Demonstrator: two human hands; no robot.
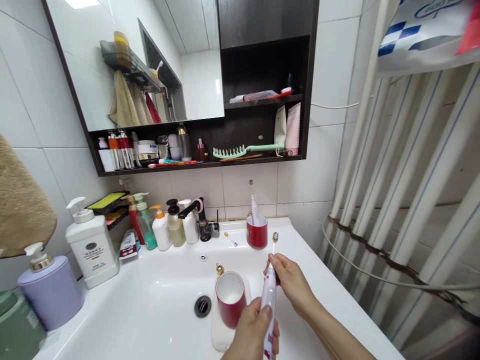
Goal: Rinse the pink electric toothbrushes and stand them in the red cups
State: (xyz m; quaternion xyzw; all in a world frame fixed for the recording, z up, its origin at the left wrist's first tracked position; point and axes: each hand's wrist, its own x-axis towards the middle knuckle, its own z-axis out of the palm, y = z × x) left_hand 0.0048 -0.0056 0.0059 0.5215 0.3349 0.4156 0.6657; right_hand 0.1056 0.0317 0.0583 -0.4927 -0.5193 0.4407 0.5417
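Note:
Over the sink's right side, my left hand [251, 327] is wrapped round the pale pink handle of an electric toothbrush [269, 290]. My right hand [294, 282] pinches the neck of its brush head [275, 238], which points upward. Left of my hands, a red cup [231, 312] with a white inside stands in the basin on a white pad [220, 342]. A second red cup [257, 236] sits on the back ledge, holding another pale pink toothbrush handle [254, 211]. Beside that cup lies a loose brush head [231, 240].
A black faucet [204, 225] rises from the back of the white sink [150, 305], whose drain [203, 306] is uncovered. Pump bottles [92, 245] line the left ledge. Above hangs a dark mirror cabinet [309, 100] with toiletries and a green hairbrush [234, 151]. White radiator pipes [397, 165] stand at right.

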